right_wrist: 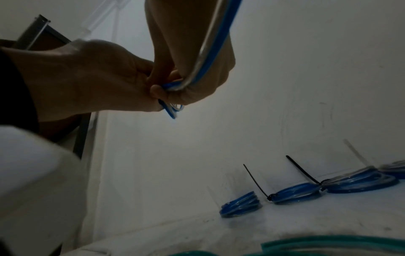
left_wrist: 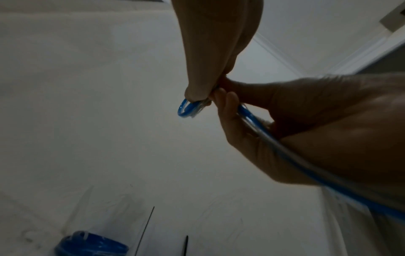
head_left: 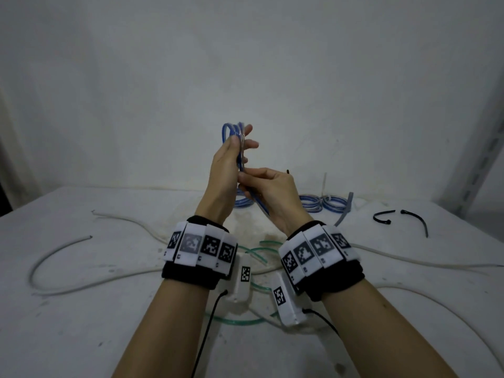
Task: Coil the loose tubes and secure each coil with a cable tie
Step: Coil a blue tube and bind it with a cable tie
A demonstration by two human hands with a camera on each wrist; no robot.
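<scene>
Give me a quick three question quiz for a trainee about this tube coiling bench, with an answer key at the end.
1. Multiple choice: what colour is the tube coil held above the table? A red, B blue, C yellow.
2. True or false: the loose black cable ties lie on the person's left side of the table.
3. Fill in: finished blue coils sit at the back by the ____.

Key:
1. B. The left hand grips the loops while the right hand holds the lower strand.
2. False, they lie on the right side.
3. Wall.
</scene>
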